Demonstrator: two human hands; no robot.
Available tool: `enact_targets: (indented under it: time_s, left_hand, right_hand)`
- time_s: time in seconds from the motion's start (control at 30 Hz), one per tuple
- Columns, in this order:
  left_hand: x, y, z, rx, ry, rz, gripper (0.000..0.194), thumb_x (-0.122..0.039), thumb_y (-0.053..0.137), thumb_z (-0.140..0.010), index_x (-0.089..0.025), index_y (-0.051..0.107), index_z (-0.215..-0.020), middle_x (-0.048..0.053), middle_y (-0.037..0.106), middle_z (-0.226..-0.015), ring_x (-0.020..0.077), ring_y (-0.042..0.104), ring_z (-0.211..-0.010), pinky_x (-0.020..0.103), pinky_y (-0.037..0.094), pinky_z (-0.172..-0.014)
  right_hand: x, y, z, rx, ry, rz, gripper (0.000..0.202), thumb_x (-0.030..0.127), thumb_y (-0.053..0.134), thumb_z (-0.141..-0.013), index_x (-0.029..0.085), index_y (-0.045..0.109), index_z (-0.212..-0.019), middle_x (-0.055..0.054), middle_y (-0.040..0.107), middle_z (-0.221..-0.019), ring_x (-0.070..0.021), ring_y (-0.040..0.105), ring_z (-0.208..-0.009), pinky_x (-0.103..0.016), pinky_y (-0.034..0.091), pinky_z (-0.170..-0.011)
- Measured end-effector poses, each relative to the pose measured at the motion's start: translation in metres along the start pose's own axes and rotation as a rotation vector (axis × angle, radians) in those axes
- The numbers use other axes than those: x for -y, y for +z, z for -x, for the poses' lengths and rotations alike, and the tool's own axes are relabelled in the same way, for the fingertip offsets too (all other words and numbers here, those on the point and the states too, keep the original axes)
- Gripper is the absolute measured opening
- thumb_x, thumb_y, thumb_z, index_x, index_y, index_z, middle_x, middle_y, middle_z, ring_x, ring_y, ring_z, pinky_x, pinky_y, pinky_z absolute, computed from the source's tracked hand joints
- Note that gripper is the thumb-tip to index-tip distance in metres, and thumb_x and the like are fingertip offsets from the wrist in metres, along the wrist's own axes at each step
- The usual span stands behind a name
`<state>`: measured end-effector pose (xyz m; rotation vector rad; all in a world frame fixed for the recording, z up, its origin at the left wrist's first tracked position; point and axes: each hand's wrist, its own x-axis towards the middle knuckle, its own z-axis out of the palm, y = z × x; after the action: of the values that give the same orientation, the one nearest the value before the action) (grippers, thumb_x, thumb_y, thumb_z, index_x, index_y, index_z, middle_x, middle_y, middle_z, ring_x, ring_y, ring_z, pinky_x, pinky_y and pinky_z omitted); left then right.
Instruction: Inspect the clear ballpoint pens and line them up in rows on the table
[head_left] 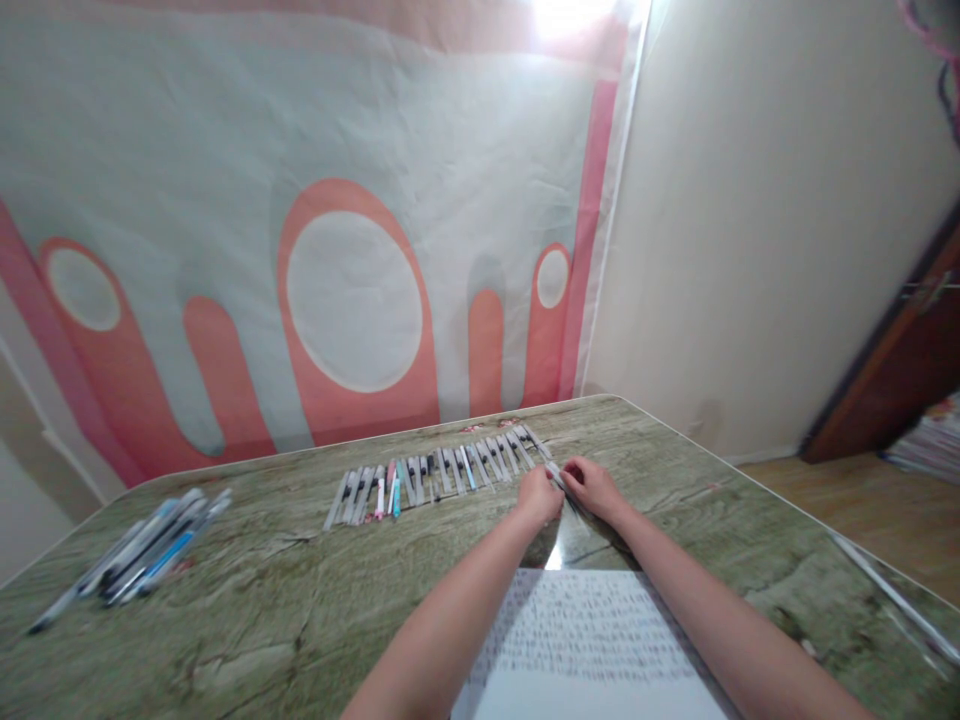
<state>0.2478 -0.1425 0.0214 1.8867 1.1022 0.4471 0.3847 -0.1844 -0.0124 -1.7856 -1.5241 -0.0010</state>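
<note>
My left hand (538, 494) and my right hand (591, 485) are close together over the table, at the right end of a long row of pens (450, 472). Between them is a slim, light-coloured pen (556, 476), with the fingers of both hands closed on it. Most pens in the row are clear or grey with dark parts, lying side by side at a slant. A pink pen (380, 495) and a turquoise pen (397, 498) stand out toward its left. My fingertips are partly hidden.
A loose pile of pens (161, 545) lies at the left of the wood-patterned table (300, 620). A sheet of handwriting (577, 640) lies under my forearms. Near the right edge is a long, clear, thin strip (896, 595). A printed cloth (450, 150) hangs behind the table.
</note>
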Motion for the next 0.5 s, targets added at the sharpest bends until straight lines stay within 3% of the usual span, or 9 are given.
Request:
enact_targets:
  time_s: [0.1, 0.17, 0.3, 0.5]
  left_hand:
    - [0.002, 0.0, 0.005, -0.083, 0.193, -0.162, 0.031, -0.014, 0.053, -0.067, -0.013, 0.056, -0.098, 0.006, 0.062, -0.078, 0.0153, 0.057, -0.075, 0.026, 0.043, -0.072]
    - [0.001, -0.001, 0.007, -0.091, 0.251, -0.245, 0.03, -0.016, 0.052, -0.069, -0.013, 0.057, -0.099, 0.007, 0.061, -0.083, 0.0165, 0.056, -0.081, 0.026, 0.041, -0.075]
    - [-0.001, -0.001, 0.011, -0.061, 0.275, -0.341, 0.029, -0.021, 0.05, -0.072, -0.015, 0.057, -0.099, 0.009, 0.059, -0.09, 0.0181, 0.054, -0.086, 0.027, 0.039, -0.077]
    - [-0.001, 0.006, 0.028, -0.132, 0.325, -0.391, 0.031, -0.026, 0.047, -0.074, -0.014, 0.052, -0.102, 0.011, 0.051, -0.102, 0.0189, 0.05, -0.091, 0.029, 0.038, -0.081]
  right_hand:
    - [0.001, -0.001, 0.0, -0.002, -0.007, 0.0, 0.016, 0.029, 0.045, -0.072, 0.017, 0.055, -0.073, -0.002, 0.057, -0.064, -0.012, 0.048, -0.058, -0.023, 0.036, -0.057]
    - [0.001, -0.002, 0.0, 0.002, -0.004, -0.004, 0.016, 0.028, 0.045, -0.072, 0.017, 0.055, -0.072, -0.002, 0.057, -0.064, -0.0118, 0.048, -0.057, -0.023, 0.036, -0.056]
    - [0.001, -0.001, 0.0, 0.007, 0.006, -0.006, 0.015, 0.028, 0.044, -0.072, 0.016, 0.055, -0.072, -0.001, 0.056, -0.063, -0.0117, 0.048, -0.057, -0.023, 0.035, -0.055]
    - [0.001, 0.0, 0.0, 0.01, 0.002, -0.019, 0.017, 0.028, 0.042, -0.074, 0.017, 0.055, -0.073, -0.001, 0.056, -0.062, -0.0116, 0.049, -0.056, -0.022, 0.036, -0.056]
